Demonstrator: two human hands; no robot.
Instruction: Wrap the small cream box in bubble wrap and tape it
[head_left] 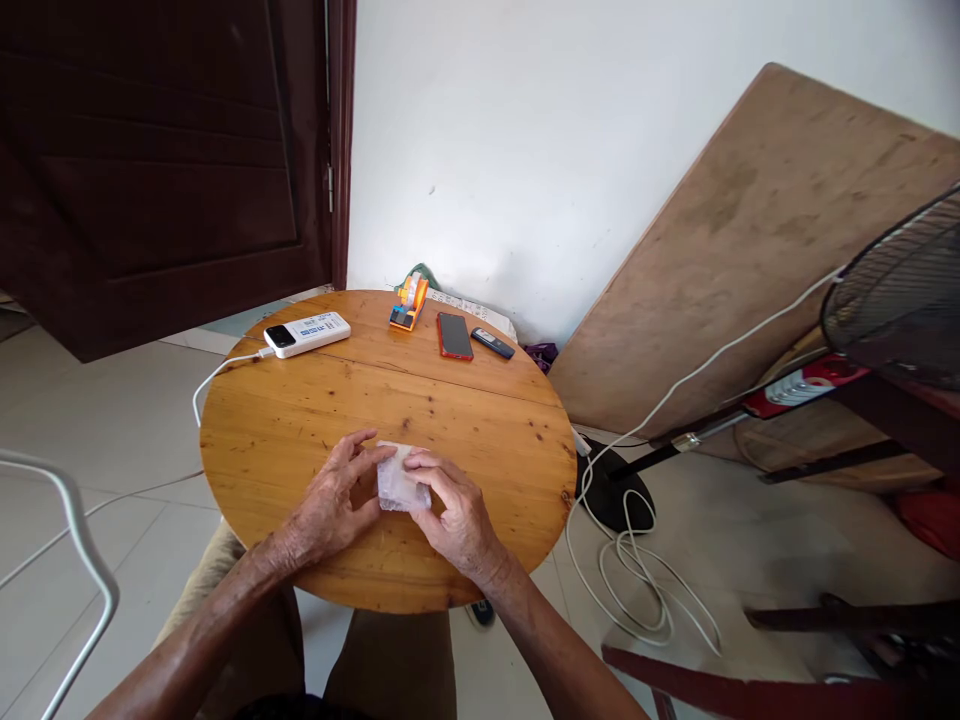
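A small, whitish, translucent plastic packet (400, 485) is between my two hands, over the near middle of the round wooden table (315, 400). My left hand (337, 495) holds its left side, index fingertip at the upper corner and thumb by the lower left edge. From the right, my right hand (457, 515) grips the packet, with fingers bent over its top and the thumb at the lower right corner. What is inside the packet cannot be made out.
Toward the table's far side are a white power bank (311, 334) with a cable, an orange tape dispenser (409, 303), a red-edged phone (454, 336) and a small dark handheld device (493, 343). A fan (900, 290) and loose white cable (637, 570) are right of the table.
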